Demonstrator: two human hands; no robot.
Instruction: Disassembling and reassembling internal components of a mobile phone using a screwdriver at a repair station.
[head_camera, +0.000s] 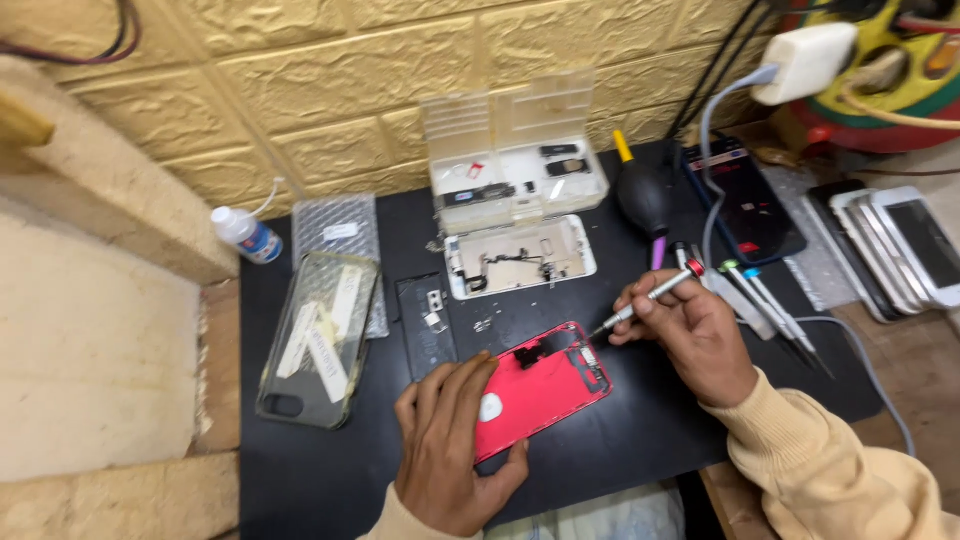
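Against a yellow textured wall, the black desk (330, 470) carries a phone repair. The left hand (447, 440) presses flat, fingers spread, on a red phone back (545, 385) at the desk's middle; the right hand (690, 335) pinches a screwdriver (645, 298), tip at the phone's upper edge. A screw seems in hand there, calling for a steady, upright tip. Beyond lie a white phone frame (520, 258) and a clear parts box (515, 160).

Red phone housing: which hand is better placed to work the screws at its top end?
Right hand: it holds the silver screwdriver, tip at the red phone housing; the left hand pins it.
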